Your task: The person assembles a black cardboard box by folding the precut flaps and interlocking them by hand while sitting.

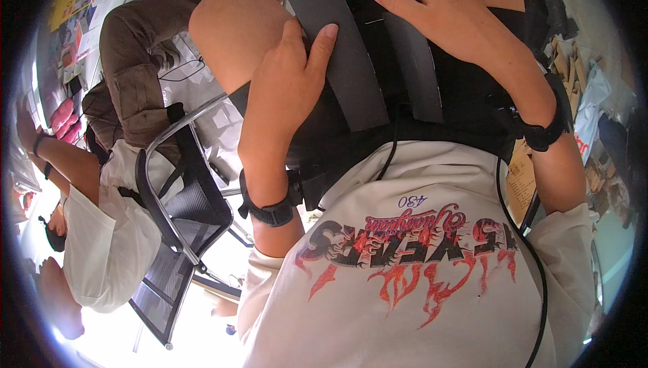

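A stiff black card panel (345,57) slants across my lap, long and flat. Beside it on the right is a narrower black card strip (415,64). Whether the two join into one folded piece I cannot tell against the dark cloth. My left hand (289,74) grips the left panel's outer edge, thumb on its face and fingers mostly hidden behind. My right hand (449,13) is closed at the upper end of the narrower strip, its thumb pointing left over the top; the other fingertips are hidden. Both wrists wear black straps.
Black shorts (472,91) lie under the card. A thin black cable (542,287) runs down my printed pale shirt (405,300). At left, another person in a white shirt (115,246) sits by a metal-framed mesh chair (192,199). Brown card pieces (572,71) are piled at far right.
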`<state>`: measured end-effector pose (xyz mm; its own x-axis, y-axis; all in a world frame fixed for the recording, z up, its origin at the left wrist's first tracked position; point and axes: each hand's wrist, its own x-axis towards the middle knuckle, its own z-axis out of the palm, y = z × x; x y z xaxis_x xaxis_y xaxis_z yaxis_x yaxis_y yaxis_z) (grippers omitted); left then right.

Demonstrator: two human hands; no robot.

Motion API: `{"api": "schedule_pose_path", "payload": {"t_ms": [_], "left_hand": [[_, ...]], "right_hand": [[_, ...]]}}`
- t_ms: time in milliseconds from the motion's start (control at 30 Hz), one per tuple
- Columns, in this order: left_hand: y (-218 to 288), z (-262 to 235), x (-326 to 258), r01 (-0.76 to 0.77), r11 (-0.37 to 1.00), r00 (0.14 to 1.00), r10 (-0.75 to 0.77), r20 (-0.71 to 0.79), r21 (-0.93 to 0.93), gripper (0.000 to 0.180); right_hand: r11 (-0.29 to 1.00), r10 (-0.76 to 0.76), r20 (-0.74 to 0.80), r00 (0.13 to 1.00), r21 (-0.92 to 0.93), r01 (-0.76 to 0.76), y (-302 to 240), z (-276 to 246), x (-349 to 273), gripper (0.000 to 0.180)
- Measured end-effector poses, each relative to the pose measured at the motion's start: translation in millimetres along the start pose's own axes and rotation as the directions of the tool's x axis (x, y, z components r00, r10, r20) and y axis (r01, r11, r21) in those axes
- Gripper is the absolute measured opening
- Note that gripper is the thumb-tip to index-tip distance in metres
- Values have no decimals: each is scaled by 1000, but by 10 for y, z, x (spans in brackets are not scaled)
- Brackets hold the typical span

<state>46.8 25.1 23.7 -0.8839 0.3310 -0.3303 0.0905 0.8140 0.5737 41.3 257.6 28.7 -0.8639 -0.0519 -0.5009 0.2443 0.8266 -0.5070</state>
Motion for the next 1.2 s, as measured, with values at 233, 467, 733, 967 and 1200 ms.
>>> {"api": "schedule_pose_path", "payload": {"t_ms": [233,467,733,967,1200], "left_hand": [[61,-48,3,104,994,991,-106,80,31,53],[52,-36,4,112,993,990,-115,84,41,54],[34,-10,-6,62,998,997,-63,36,31,53],[7,23,-18,33,999,999,-33,19,1,54],[35,17,-22,33,999,999,-33,18,-5,53]], "right_hand": [[1000,9,11,1000,10,-9,-22,-20,-9,76],[999,7,36,999,44,-9,-83,-112,-57,75],[999,12,36,999,45,-13,-84,-110,-77,73],[997,-14,7,1000,69,14,-112,-145,-149,73],[999,29,26,999,34,-29,-77,-94,-90,74]]}}
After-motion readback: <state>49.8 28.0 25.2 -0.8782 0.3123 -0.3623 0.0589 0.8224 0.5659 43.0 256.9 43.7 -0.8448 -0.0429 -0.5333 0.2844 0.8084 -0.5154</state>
